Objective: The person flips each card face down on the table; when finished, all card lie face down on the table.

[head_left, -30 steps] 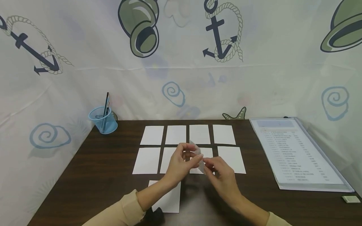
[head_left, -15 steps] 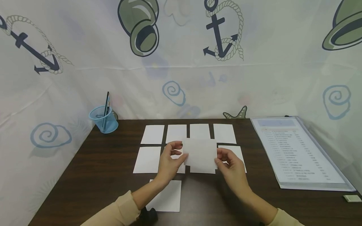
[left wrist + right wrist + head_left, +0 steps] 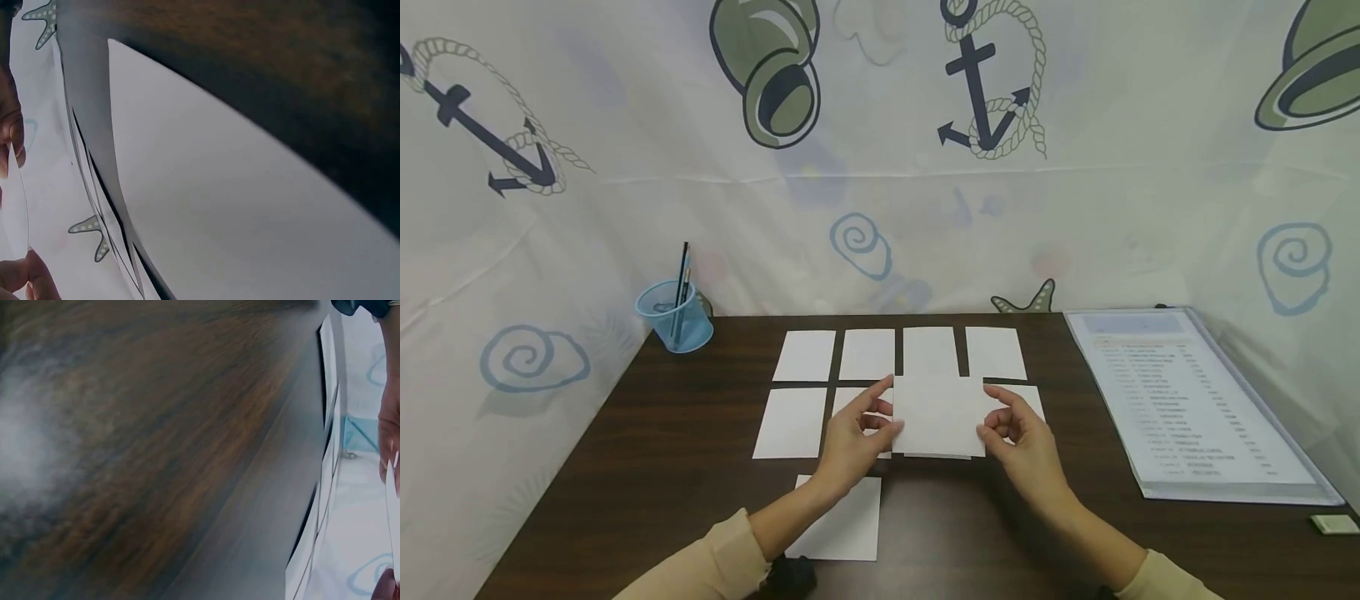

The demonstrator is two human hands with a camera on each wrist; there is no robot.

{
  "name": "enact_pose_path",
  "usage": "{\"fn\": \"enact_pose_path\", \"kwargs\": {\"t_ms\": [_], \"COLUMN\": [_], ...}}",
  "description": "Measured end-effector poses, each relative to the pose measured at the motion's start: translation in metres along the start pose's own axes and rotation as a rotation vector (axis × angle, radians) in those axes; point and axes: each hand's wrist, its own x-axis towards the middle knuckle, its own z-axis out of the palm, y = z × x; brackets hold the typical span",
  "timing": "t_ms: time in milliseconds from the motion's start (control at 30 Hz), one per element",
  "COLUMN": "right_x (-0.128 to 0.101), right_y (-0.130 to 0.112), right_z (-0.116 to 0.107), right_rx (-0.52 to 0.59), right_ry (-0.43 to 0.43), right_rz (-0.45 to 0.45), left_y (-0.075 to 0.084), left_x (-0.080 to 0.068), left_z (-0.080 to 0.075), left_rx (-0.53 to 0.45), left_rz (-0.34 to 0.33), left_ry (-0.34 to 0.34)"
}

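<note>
A blank white square of paper (image 3: 938,417) is held up by its two side edges over the nearer row of similar sheets. My left hand (image 3: 850,437) pinches its left edge between thumb and fingers. On the opposite edge, my right hand (image 3: 1028,450) pinches it the same way. Both wrist views show this paper (image 3: 14,209) nearly edge-on, bowed slightly, at the border of the picture. It covers most of one sheet beneath it. Another loose sheet (image 3: 842,525) lies closer to me, partly hidden under my left forearm; it fills much of the left wrist view.
Two rows of white sheets (image 3: 788,423) lie on the dark wooden desk (image 3: 685,467). A blue cup (image 3: 683,329) with pens stands at the back left. A printed list in a clear folder (image 3: 1202,408) lies on the right, with a small pale block (image 3: 1334,524) near it.
The paper was edge-on between my hands a second ago; it has turned to face me. My hands have spread to its two sides, and it has since come slightly lower and to the right.
</note>
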Motion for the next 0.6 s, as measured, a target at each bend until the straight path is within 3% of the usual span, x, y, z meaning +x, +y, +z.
{"fn": "enact_pose_path", "kwargs": {"t_ms": [167,300,600], "right_x": [-0.003,-0.006,-0.019], "right_y": [0.0,0.005,0.013], "right_z": [-0.006,-0.011,-0.016], "right_rx": [-0.018,-0.036,-0.061], "right_ry": [-0.064,-0.128,-0.218], "right_rz": [0.051,0.104,0.219], "left_y": [0.005,-0.012,-0.021], "left_x": [-0.006,-0.008,-0.023], "left_z": [0.001,0.003,0.007], "left_rx": [0.056,0.064,0.036], "left_rz": [-0.036,-0.047,-0.093], "left_ry": [-0.058,-0.096,-0.19]}}
